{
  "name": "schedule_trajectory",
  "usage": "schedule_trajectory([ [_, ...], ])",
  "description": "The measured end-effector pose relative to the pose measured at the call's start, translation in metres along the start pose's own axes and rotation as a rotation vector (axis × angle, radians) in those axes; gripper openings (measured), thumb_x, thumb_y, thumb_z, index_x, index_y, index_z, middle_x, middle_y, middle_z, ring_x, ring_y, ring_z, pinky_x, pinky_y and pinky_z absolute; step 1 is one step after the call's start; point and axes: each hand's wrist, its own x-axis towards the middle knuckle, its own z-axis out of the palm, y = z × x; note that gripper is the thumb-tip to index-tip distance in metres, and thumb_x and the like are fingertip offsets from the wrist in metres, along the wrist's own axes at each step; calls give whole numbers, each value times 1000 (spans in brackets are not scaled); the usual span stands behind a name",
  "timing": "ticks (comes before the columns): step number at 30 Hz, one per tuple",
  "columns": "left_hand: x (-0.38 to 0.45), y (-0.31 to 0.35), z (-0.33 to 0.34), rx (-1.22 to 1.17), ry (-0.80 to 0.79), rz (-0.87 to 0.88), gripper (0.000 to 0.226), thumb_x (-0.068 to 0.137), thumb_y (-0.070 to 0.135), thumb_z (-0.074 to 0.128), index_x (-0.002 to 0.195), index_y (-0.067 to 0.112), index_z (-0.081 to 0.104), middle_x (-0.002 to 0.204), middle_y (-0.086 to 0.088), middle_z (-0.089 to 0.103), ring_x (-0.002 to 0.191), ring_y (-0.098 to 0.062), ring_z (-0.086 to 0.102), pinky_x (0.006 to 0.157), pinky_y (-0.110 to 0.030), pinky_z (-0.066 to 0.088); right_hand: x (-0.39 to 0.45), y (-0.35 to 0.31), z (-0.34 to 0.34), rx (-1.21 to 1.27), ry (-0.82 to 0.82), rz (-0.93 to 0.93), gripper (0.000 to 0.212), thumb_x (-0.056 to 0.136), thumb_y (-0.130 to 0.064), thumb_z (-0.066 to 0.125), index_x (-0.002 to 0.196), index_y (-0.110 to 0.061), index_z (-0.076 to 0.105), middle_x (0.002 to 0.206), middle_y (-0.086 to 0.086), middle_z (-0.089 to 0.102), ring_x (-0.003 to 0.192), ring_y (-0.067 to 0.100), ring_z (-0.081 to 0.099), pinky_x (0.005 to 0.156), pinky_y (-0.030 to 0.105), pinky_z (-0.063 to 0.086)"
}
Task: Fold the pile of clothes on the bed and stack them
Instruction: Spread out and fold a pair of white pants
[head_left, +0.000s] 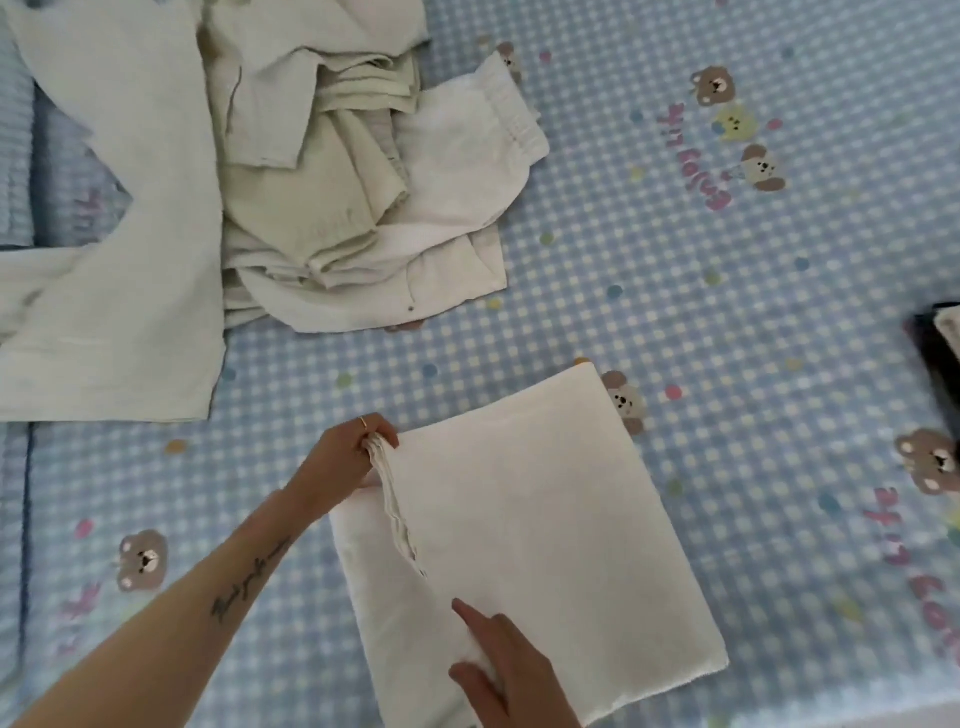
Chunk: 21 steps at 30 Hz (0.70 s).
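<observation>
A white garment (545, 530) lies half folded on the bed in front of me. My left hand (348, 462) grips the bunched edge of its upper layer at the far left corner. My right hand (504, 670) sits at the garment's near edge with the index finger straight on the cloth and the thumb under a fold, pinching it. A loose pile of pale green and white clothes (343, 171) lies at the upper left. A flat pale garment (114, 218) spreads out to the left of the pile.
The bed (727, 312) is covered by a blue checked sheet with bear prints and pink lettering. A dark object (935, 343) shows at the right edge. The bed's near edge runs along the bottom right.
</observation>
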Motion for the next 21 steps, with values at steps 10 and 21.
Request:
schedule_trajectory([
  [10,-51,-62,12,-304,364,-280,35,98,10,32,112,30,58,112,2,63,97,-14,59,77,-14,45,45,-12,97,-284,-155,-49,51,96,-42,42,145,-32,31,131,-2,45,107,17,53,95,29,42],
  [21,-141,-43,122,-416,314,-580,84,89,13,61,148,25,2,140,-22,35,122,-39,45,100,-41,36,82,88,-72,-539,661,391,59,97,-36,45,149,-21,23,152,20,27,136,39,31,107,56,29],
])
